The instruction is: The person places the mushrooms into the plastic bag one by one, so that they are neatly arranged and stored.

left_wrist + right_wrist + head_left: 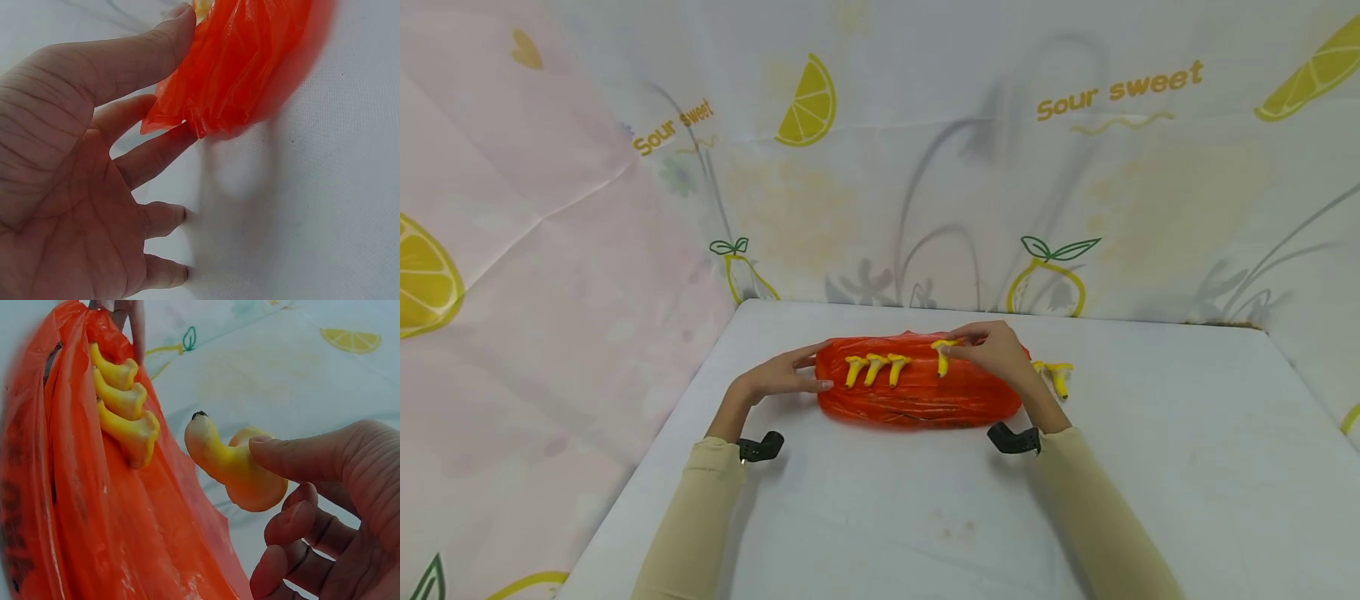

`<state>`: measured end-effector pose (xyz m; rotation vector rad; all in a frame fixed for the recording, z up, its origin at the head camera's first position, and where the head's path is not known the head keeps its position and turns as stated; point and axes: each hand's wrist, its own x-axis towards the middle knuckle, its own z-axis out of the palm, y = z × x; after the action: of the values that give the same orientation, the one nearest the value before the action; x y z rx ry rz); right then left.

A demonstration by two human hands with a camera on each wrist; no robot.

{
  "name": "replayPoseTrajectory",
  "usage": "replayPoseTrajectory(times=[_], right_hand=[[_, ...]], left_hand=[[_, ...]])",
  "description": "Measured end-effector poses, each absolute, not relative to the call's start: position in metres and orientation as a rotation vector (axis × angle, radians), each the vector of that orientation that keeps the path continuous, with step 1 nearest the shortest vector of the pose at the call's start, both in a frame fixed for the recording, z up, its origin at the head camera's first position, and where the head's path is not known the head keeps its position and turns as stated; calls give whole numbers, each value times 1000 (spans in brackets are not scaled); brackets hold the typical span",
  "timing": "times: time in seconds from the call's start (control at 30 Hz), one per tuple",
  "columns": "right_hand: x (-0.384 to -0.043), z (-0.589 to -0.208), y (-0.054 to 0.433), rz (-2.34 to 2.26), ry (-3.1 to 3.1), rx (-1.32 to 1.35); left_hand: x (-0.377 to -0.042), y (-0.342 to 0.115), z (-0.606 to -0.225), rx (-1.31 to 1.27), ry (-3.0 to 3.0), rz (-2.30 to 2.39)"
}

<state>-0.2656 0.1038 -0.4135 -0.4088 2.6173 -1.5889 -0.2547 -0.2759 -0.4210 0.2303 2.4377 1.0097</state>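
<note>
A red plastic bag point(917, 400) lies stretched sideways on the white table. Three yellow chanterelle-like mushrooms point(875, 369) stand in a row on its left half, their flared caps toward the back. My right hand point(996, 354) pinches another yellow mushroom point(234, 462) between thumb and fingers, above the bag; its dark stem tip shows in the right wrist view. At the bag's left end, my left hand point(778, 375) holds the edge between thumb and fingers. In the left wrist view, the thumb point(178, 37) overlaps the red plastic and the lower fingers are apart from it.
More yellow mushrooms point(1060, 381) lie on the table point(1180, 450) just past the bag's right end, partly behind my right wrist. A cloth backdrop point(880, 167) with printed lemons rises behind the table and along its left side. Black wrist cameras point(762, 447) sit on both wrists.
</note>
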Motion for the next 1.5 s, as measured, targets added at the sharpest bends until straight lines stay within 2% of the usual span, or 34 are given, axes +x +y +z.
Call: replayPoseTrajectory(times=[1.5], right_hand=[[-274,-443,51,-1452,2745,-190]], left_hand=[[-254,-277,-421,234,2428,1037]])
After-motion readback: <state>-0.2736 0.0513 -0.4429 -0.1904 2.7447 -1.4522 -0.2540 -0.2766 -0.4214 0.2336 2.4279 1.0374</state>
